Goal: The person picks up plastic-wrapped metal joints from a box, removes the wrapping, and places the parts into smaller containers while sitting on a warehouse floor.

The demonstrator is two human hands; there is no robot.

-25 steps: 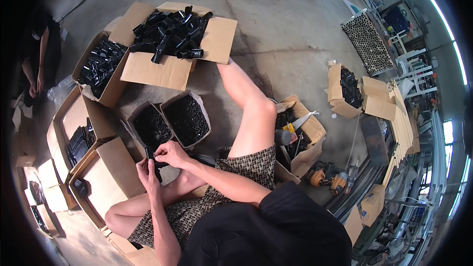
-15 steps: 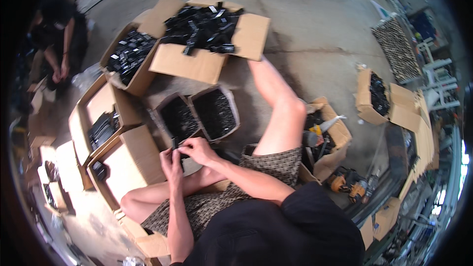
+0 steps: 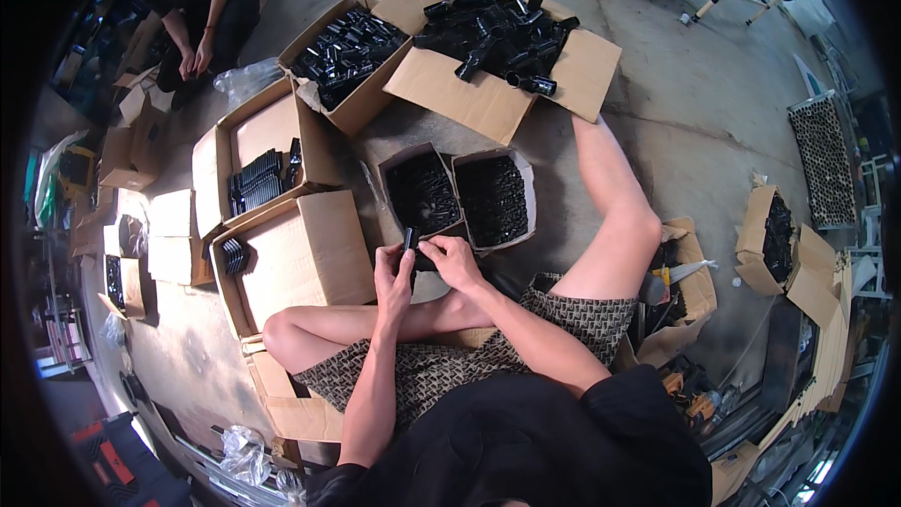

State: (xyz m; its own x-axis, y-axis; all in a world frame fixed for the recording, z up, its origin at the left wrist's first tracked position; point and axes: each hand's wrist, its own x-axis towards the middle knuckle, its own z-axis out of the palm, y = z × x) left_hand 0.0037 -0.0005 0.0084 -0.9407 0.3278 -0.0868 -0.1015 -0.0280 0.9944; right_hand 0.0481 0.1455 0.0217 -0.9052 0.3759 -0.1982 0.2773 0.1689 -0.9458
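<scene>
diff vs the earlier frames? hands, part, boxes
Little changed. Both hands, left hand and right hand, stay together on the small black part in front of the two small open boxes; neither grip let go. The view itself shifted as the head moved. Boxes unmoved.

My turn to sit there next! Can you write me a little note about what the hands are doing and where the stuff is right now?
Left hand: holds a small black part upright.
Right hand: fingertips pinch the same part from the side.
Things: two small open boxes of black pieces sit just ahead of the hands; bigger cartons to the left hold rows of black parts.
Done: rows already lie in those cartons.
Left: the part in hand is not put down yet.
</scene>
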